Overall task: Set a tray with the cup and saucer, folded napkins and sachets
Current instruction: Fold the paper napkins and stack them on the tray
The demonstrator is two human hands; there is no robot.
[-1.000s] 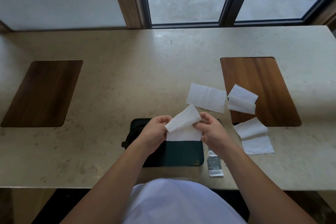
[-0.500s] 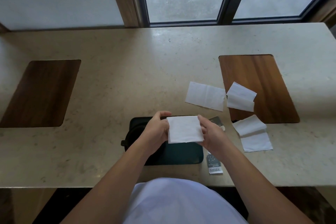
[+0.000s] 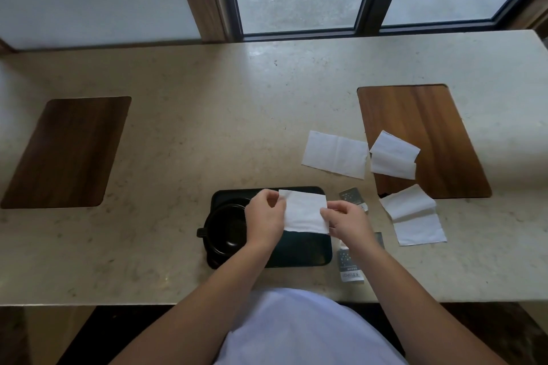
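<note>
**Two hands hold a folded paper napkin above a dark serving tray**

A person sits at a pale stone counter point(image 3: 178, 157). The landmark is a dark green rectangular tray point(image 3: 296, 255) lying on the counter directly in front of them.

On the left part of the tray sits a black cup on a black saucer point(image 3: 224, 228), handle pointing left.

Above the middle of the tray, the left hand point(image 3: 265, 218) pinches the left edge of a white folded paper napkin point(image 3: 305, 213), and the right hand point(image 3: 347, 221) pinches its right edge. Both grips are closed on the napkin, which is stretched flat between them and has not been laid down.

Just right of the tray lie small grey sachets point(image 3: 351, 268), partly hidden by the right forearm. Further right of the tray lie three more white paper napkins point(image 3: 336, 154), two of them loosely folded; one overlaps a brown wooden inlay point(image 3: 430, 127).

The napkin looks very light, soft and floppy. It likely creases and tears easily, so it is best held by opposite edges or corners, with gentle tension.
</note>
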